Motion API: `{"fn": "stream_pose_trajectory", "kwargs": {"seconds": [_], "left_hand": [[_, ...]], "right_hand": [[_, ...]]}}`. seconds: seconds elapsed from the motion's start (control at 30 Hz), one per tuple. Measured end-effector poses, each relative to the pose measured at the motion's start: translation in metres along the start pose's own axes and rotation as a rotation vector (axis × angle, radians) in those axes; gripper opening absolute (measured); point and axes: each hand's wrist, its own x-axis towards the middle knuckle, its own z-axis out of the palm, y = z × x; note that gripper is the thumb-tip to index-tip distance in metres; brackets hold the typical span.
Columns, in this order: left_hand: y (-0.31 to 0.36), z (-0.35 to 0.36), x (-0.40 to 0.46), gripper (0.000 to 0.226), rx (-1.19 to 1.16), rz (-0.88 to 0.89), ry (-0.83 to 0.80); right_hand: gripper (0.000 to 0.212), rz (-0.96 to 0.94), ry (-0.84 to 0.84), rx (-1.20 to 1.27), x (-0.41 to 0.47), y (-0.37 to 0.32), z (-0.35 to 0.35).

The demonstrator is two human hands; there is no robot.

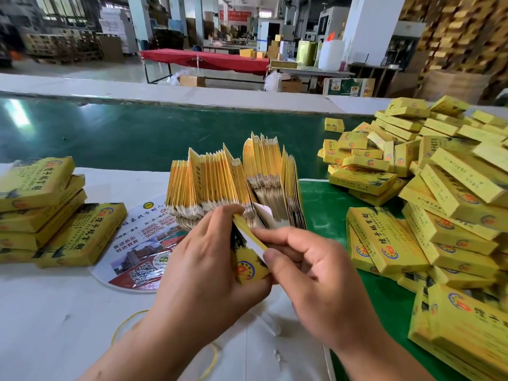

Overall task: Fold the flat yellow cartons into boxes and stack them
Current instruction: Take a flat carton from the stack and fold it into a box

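A yellow carton (251,266) is held low in the middle of the view, partly opened, with a white inner flap showing. My left hand (209,259) grips it from the left, fingers curled round its side. My right hand (310,268) pinches its upper edge from the right. Just behind stands a fanned bundle of flat yellow cartons (236,182) on edge. Folded boxes lie stacked at the left (38,204) and heaped in a big pile at the right (439,193).
A round printed fan (140,251) lies on the white table surface (55,312). A yellow cord (123,325) curls near my left forearm. A green conveyor belt (137,133) runs behind the bundle. Factory tables and pallets stand far beyond.
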Motion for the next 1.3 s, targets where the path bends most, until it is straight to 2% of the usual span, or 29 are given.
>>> {"fn": "stream_pose_trajectory", "kwargs": {"seconds": [0.17, 0.43, 0.6, 0.73, 1.07, 1.2, 1.3], "left_hand": [[0.001, -0.001, -0.001, 0.073, 0.076, 0.03, -0.056], [-0.003, 0.003, -0.002, 0.072, 0.143, 0.022, -0.065], [-0.003, 0.001, -0.002, 0.079, 0.009, -0.003, -0.053], [-0.001, -0.002, -0.002, 0.085, -0.008, 0.034, -0.091], [-0.002, -0.001, -0.002, 0.088, 0.044, 0.117, -0.109], [-0.002, 0.001, -0.003, 0.079, 0.052, 0.169, -0.11], [0.0, 0.003, -0.005, 0.065, -0.003, 0.162, -0.081]], "right_hand": [[0.027, 0.046, -0.022, -0.037, 0.002, 0.004, -0.005], [0.03, -0.059, 0.0, -0.182, -0.001, 0.0, -0.003], [0.03, -0.001, -0.035, -0.057, 0.0, 0.0, -0.003], [0.027, 0.049, -0.114, 0.011, 0.003, -0.002, -0.008], [0.016, 0.079, -0.13, 0.018, 0.004, 0.0, -0.015], [0.01, 0.017, -0.051, 0.022, 0.002, 0.0, -0.01], [0.009, -0.135, 0.088, -0.153, 0.0, 0.0, -0.001]]}}
